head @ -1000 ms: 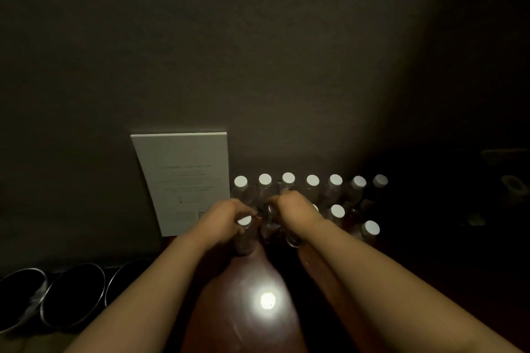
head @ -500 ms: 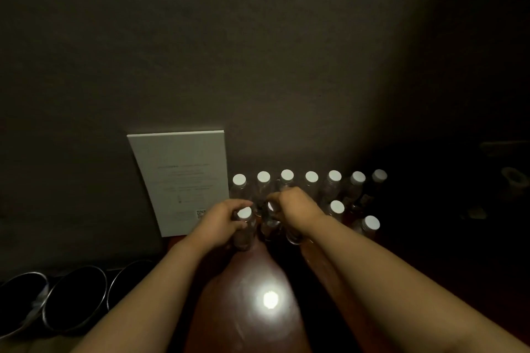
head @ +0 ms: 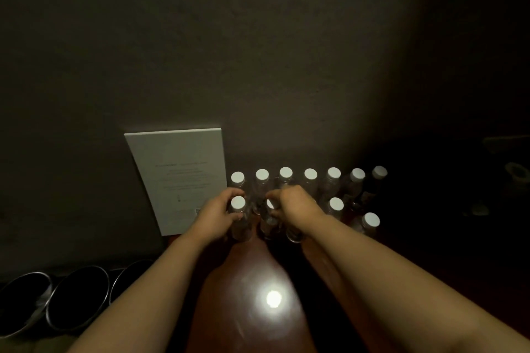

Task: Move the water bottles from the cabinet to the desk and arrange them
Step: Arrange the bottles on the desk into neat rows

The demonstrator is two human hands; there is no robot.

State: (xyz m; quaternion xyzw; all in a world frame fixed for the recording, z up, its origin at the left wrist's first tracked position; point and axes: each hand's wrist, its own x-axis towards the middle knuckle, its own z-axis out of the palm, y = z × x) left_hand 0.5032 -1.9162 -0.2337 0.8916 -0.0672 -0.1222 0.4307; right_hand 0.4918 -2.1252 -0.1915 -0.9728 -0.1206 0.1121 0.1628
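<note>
On the desk: my left hand (head: 213,213) grips a clear white-capped bottle (head: 238,210), nudged back toward the rear row.
Right hand (head: 295,203): curled round the neighbouring clear bottle (head: 269,221), closing the second row.

bottles (head: 310,178) row on desk (head: 243,281) | card (head: 177,178) left | bowls (head: 77,295) far left

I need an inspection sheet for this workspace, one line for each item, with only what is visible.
Surface: glossy brown desk with a bright lamp reflection.
Job's things: back row of seven white-capped bottles along the wall; nearer ones in front, one at far right.
Clutter: white printed card leaning on the wall.
Hands: left hand grips a front bottle; right hand grips another bottle.
Cables: nothing seen.
Surroundings: dark wall; three metal bins at lower left; right side too dark to tell.
</note>
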